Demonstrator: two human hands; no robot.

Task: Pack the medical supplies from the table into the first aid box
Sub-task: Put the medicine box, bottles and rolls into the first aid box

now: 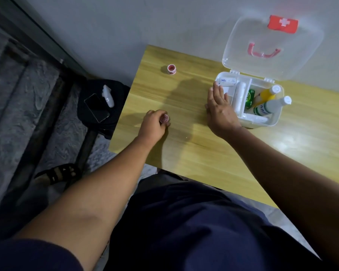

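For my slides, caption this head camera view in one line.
Left hand grips a small red roll over the table; right hand lies flat at the side of the open first aid box.

Left hand point(153, 127): is holding a small red roll point(164, 118) in curled fingers, low over the table point(184, 153).
Right hand point(220, 112): is lying flat, touching the left side of the first aid box point(262, 124).
Lid point(272, 45): is standing open behind the box.
Yellow bottle point(266, 93) and white bottle point(272, 105): are leaning side by side inside the box.
Second red roll point(171, 69): is sitting on the table, well apart from both hands.
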